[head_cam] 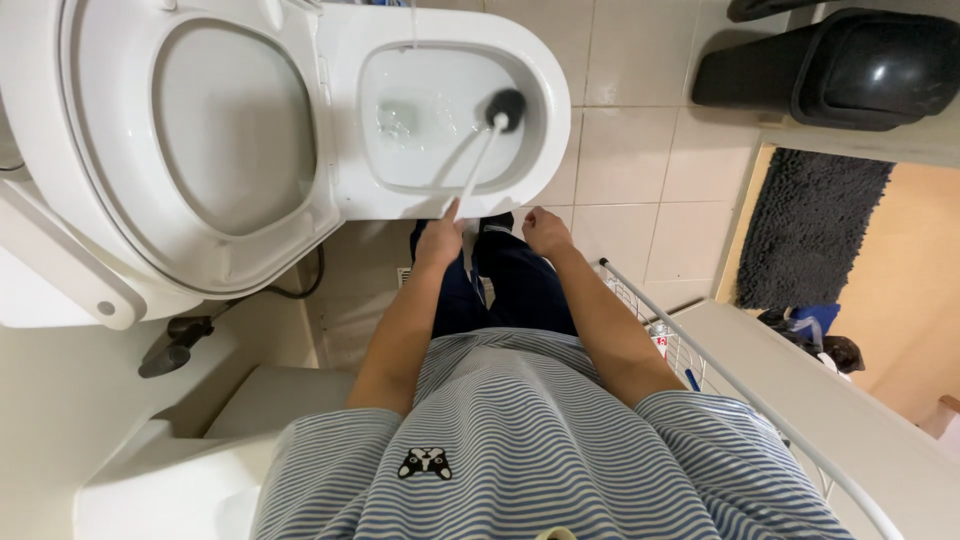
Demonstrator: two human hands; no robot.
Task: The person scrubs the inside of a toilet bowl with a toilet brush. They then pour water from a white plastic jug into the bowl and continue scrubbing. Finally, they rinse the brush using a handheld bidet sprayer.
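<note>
1. Here, at the far left, the raised toilet lid [200, 140] stands open, its white seat ring folded up against it, filling most of that side of the view
2. Below it, near the left wall, a dark valve [175, 345] sits on the floor beside a black hose [300, 290] that curves under the lid
3. Just right of the lid is the white toilet bowl [345, 120], with clear water pooled in its far part
4. Inside the bowl, on its right side, the black head of the toilet brush [505, 108] rests against the inner wall, above the water; its white handle slants down and toward the near rim
5. The left hand [440, 240] is closed around the near end of that handle, just at the bowl's near edge, with the forearm running back to the striped shirt [540, 440]
6. Between the two arms, dark trousers [510, 290] and a dark shoe show against the pale floor tiles [630, 150]
7. The right hand [545, 232] hangs just right of the handle, apart from it, fingers curled loosely into a soft fist and holding nothing
8. Right of that arm, a white wire rack [700, 360] runs diagonally toward the near right corner, with small items inside it too blurred to name
9. At the far right, a black bin [850, 70] lies on the tiles, and nearer, a dark shaggy mat [810, 230] lies on an orange floor beyond the doorway
</note>
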